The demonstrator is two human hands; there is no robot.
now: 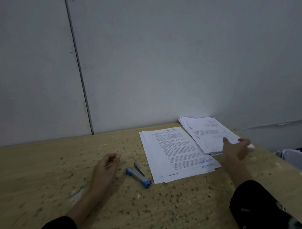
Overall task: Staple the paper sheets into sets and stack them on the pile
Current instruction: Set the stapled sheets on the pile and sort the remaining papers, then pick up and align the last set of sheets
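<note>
A speckled wooden table (pixel 36 178) runs up to a grey panelled wall (pixel 150 61). At its far right corner, hard against the wall, lies the pile of printed sheets (pixel 204 131), turned askew so that its lines of text run away from the viewer. The right hand (pixel 236 148) reaches to the pile's near corner from a dark sleeve (pixel 257 213). Its thumb stands apart from the fingers and lies on the top sheet, while the fingers are blurred at the paper's right edge. I cannot tell whether it pinches the top sheets or merely rests on them. Just in front of the pile and partly tucked under its near edge, a second lot of loose printed sheets (pixel 176 154) lies flat in the middle of the table, slightly fanned, with a blue stamp or signature near its lower right corner. A blue and grey stapler (pixel 138 174) lies on the wood just beside the lower left corner of those sheets, clear of both hands. The left hand (pixel 106 166) rests on the table just left of the stapler, fingers loosely curled and holding nothing. Past the table's right edge sits a pale crumpled thing (pixel 292 156), too dim to name.
</note>
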